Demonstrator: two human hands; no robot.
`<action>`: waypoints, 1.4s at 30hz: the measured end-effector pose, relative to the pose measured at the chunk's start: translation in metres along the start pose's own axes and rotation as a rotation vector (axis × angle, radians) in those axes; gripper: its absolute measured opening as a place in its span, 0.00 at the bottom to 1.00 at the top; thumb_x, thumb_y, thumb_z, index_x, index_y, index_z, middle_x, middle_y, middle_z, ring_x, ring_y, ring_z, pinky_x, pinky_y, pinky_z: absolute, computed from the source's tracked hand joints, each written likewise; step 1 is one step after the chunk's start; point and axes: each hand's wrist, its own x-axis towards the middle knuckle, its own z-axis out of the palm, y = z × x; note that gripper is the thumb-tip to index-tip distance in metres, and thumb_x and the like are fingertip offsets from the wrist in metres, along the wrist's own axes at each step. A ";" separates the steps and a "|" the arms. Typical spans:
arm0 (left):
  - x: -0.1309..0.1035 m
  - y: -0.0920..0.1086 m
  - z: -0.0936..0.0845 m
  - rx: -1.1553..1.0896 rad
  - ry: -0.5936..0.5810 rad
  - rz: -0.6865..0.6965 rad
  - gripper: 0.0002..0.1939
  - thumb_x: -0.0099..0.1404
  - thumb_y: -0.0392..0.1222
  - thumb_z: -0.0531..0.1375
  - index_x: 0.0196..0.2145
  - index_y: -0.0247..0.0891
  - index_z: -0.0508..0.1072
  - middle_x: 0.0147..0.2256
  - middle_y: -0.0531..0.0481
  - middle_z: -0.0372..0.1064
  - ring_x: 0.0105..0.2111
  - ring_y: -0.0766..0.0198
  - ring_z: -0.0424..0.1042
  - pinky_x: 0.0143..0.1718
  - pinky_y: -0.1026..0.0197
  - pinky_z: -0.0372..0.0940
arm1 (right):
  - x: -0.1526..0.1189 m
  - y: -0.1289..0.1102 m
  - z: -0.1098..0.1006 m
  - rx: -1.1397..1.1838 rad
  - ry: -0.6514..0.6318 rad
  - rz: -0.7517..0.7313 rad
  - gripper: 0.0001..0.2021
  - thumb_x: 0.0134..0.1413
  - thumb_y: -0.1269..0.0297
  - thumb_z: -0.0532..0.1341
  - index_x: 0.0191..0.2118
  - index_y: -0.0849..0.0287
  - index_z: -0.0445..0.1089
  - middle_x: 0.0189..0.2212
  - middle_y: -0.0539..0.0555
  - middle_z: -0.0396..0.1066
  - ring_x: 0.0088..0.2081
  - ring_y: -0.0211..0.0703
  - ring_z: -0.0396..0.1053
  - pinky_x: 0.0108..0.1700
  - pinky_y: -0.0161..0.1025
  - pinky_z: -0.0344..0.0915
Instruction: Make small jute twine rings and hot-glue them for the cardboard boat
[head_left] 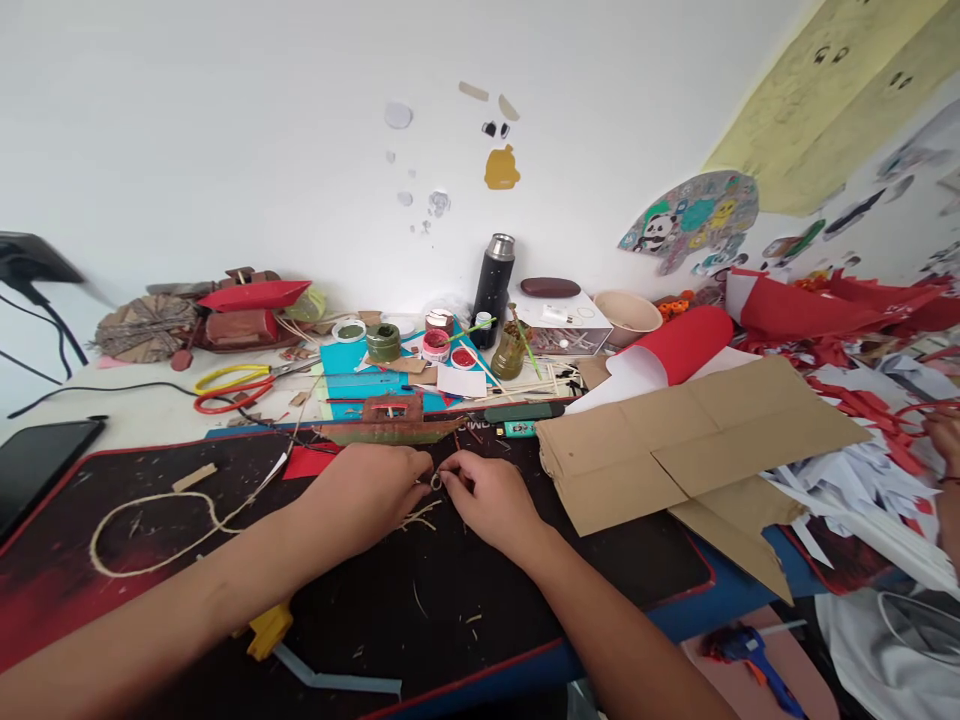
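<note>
Between the fingertips of both hands is a small pale ring [436, 481], over the dark mat [465, 590]. My left hand [382, 485] pinches it from the left, and my right hand [480, 495] pinches it from the right. Just behind them lies a small brown and green boat model [394, 425]. Short pale fibres [421, 515] lie by my left fingers. A loop of cord [112, 505] rests on the mat at the left, near a small cardboard strip [195, 477].
Scissors [232, 385], paint jars [384, 342] and a black flask [495, 285] stand or lie at the back. Cardboard sheets [697, 430] cover the right, beside paper scraps [870, 480]. Another person's hand [943, 435] is at the far right edge. A blue glue gun [757, 660] lies lower right.
</note>
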 end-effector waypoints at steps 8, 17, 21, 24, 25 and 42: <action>0.011 0.012 0.016 0.079 -0.044 -0.098 0.14 0.79 0.41 0.58 0.50 0.35 0.84 0.41 0.34 0.86 0.42 0.40 0.87 0.39 0.51 0.75 | -0.001 0.000 -0.004 0.020 -0.025 -0.029 0.10 0.73 0.67 0.65 0.50 0.52 0.85 0.31 0.50 0.83 0.34 0.45 0.77 0.34 0.39 0.53; 0.016 0.014 0.019 0.071 -0.039 -0.135 0.13 0.78 0.41 0.58 0.47 0.39 0.85 0.39 0.37 0.86 0.40 0.42 0.87 0.39 0.52 0.74 | -0.003 0.003 -0.004 0.079 -0.025 -0.043 0.10 0.72 0.69 0.65 0.49 0.52 0.85 0.32 0.50 0.83 0.34 0.45 0.77 0.35 0.39 0.53; 0.015 0.013 0.018 0.073 -0.065 -0.131 0.14 0.78 0.40 0.58 0.48 0.39 0.85 0.40 0.37 0.87 0.41 0.41 0.87 0.39 0.51 0.74 | -0.002 0.006 -0.001 0.153 -0.008 -0.046 0.09 0.72 0.69 0.65 0.47 0.54 0.85 0.28 0.49 0.80 0.31 0.43 0.73 0.34 0.38 0.53; 0.015 0.014 0.017 0.080 -0.079 -0.126 0.14 0.77 0.39 0.59 0.49 0.38 0.85 0.41 0.37 0.87 0.42 0.40 0.87 0.41 0.50 0.75 | -0.001 0.008 0.001 0.208 0.036 -0.046 0.09 0.72 0.68 0.64 0.47 0.56 0.85 0.27 0.49 0.77 0.29 0.42 0.71 0.34 0.38 0.54; 0.014 0.014 0.017 0.085 -0.082 -0.126 0.14 0.77 0.39 0.59 0.49 0.38 0.85 0.41 0.37 0.87 0.43 0.40 0.87 0.41 0.50 0.75 | -0.001 0.009 0.001 0.222 0.054 -0.045 0.09 0.72 0.67 0.64 0.46 0.56 0.85 0.26 0.49 0.77 0.29 0.42 0.70 0.34 0.38 0.55; -0.010 0.003 -0.003 0.070 -0.035 -0.187 0.17 0.80 0.43 0.55 0.52 0.46 0.85 0.46 0.43 0.89 0.45 0.43 0.87 0.42 0.53 0.73 | -0.003 0.014 0.003 0.239 0.105 -0.063 0.11 0.72 0.63 0.63 0.48 0.54 0.84 0.26 0.49 0.76 0.28 0.43 0.71 0.35 0.38 0.58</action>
